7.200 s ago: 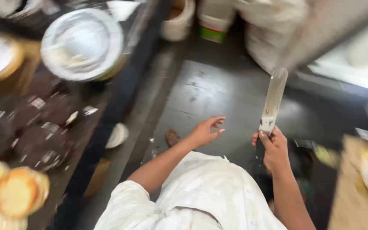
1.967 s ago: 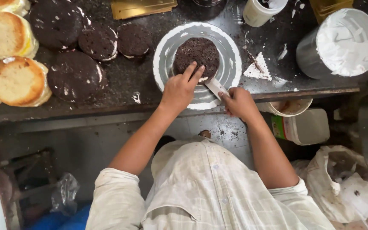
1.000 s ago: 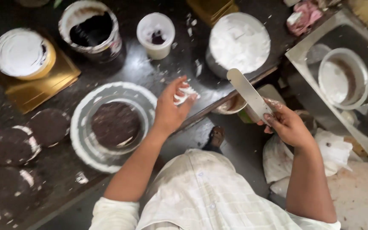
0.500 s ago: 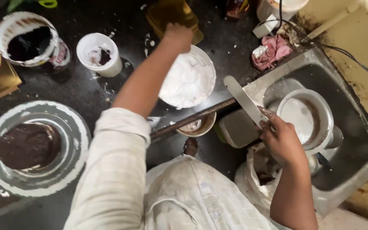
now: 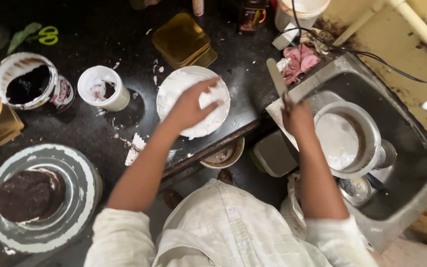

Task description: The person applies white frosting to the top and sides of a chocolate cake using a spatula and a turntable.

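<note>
My left hand (image 5: 190,106) reaches into a metal bowl of white cream (image 5: 174,86) on the dark counter, its fingers spread over the cream. My right hand (image 5: 296,116) grips the handle of a long palette knife (image 5: 276,76), blade pointing away from me, at the counter's right end beside the sink. A dark chocolate cake layer (image 5: 28,194) rests on a cream-smeared turntable (image 5: 77,168) at the lower left, well away from both hands.
A steel sink (image 5: 401,128) on the right holds a pot of white liquid (image 5: 344,141). On the counter stand a tin of dark sauce (image 5: 28,86), a white cup (image 5: 102,89), gold cake boards (image 5: 181,39), a pink rag (image 5: 300,59) and green scissors (image 5: 48,35).
My left hand came back from the gold boards to the cream bowl. My right hand lifted the palette knife up toward the counter's right end. The view shifted slightly left.
</note>
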